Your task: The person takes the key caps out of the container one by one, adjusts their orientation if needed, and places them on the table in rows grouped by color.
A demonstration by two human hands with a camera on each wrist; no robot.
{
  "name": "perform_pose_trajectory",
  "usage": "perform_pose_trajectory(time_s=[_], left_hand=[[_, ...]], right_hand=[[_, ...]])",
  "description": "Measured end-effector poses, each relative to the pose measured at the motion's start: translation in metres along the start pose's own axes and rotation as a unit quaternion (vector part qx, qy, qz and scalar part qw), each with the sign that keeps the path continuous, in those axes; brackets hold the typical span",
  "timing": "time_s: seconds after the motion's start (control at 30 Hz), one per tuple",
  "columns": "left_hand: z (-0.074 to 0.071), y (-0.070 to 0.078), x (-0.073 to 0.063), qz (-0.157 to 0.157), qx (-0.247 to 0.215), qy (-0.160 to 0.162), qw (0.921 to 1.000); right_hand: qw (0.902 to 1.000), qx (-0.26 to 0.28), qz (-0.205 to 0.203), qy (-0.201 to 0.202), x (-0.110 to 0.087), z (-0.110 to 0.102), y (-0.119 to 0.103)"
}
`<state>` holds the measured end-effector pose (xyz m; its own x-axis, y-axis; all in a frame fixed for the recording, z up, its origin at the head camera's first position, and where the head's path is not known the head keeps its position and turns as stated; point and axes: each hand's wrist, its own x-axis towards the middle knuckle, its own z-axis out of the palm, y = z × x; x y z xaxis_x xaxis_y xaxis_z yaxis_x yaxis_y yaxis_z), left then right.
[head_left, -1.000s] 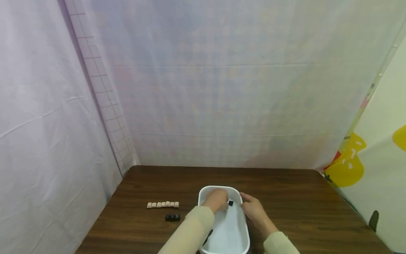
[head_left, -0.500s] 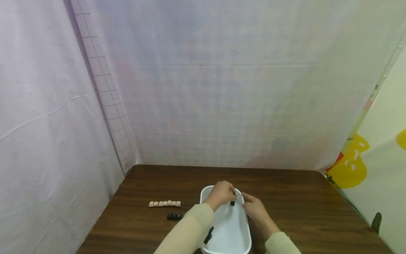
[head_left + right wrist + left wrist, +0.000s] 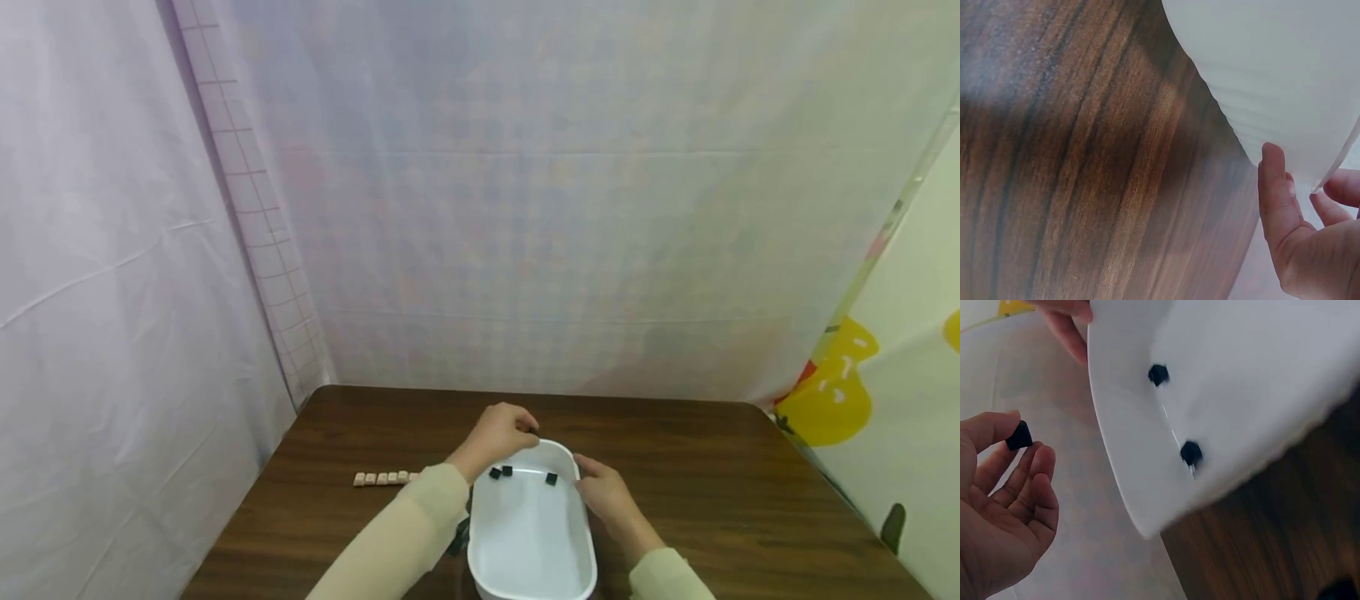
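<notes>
My left hand (image 3: 501, 429) is raised just over the far left rim of a white plastic tub (image 3: 532, 533). Thumb and fingertips pinch a black keycap (image 3: 1020, 435), which shows clearly in the left wrist view. Several more black keycaps lie at the far end of the tub's floor, among them one on the right (image 3: 551, 479) and one toward the left (image 3: 507, 471). With its fingers at the far right of the rim, my right hand (image 3: 603, 496) grips the tub; the right wrist view shows the rim between the fingers.
To the left of the tub, a row of off-white keycaps (image 3: 382, 478) lies on the dark wooden table (image 3: 697, 475), its right end covered by the left sleeve (image 3: 397, 533). White curtains (image 3: 517, 208) hang behind the table's far edge.
My left hand has come up out of the tub with a black keycap and shifted left to the rim. Its sleeve now covers the row of black keycaps. My right hand stays at the rim.
</notes>
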<state>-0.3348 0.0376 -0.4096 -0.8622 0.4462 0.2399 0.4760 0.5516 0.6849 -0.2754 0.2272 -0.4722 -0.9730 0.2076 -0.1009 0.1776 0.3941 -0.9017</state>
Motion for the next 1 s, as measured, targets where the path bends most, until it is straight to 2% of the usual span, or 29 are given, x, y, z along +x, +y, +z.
perform_pose_trajectory(time_s=[0.17,0.3,0.47,0.67,0.83,1.0], left_hand=[[-0.018,-0.011,-0.009,-0.014,-0.013,-0.008,0.9998],[-0.030,-0.022,-0.018,-0.015,-0.011,0.001,0.9998],[-0.041,-0.037,-0.031,-0.024,-0.020,0.011,0.9994],[-0.054,-0.057,-0.045,-0.041,-0.040,0.013,0.9983],[-0.065,-0.072,-0.059,-0.058,-0.048,0.020,0.9970],[-0.075,-0.087,-0.075,-0.075,-0.050,0.050,0.9947]], right_hand=[[0.9994,0.014,0.030,-0.009,-0.001,-0.001,0.000],[0.9982,0.028,0.050,-0.016,0.000,-0.001,0.000],[0.9982,0.030,0.049,-0.015,0.001,-0.002,0.001],[0.9989,0.043,0.013,-0.009,-0.001,-0.003,0.004],[0.9997,0.017,0.017,-0.004,0.000,-0.002,0.004],[0.9995,0.007,0.028,-0.009,0.001,-0.001,0.002]])
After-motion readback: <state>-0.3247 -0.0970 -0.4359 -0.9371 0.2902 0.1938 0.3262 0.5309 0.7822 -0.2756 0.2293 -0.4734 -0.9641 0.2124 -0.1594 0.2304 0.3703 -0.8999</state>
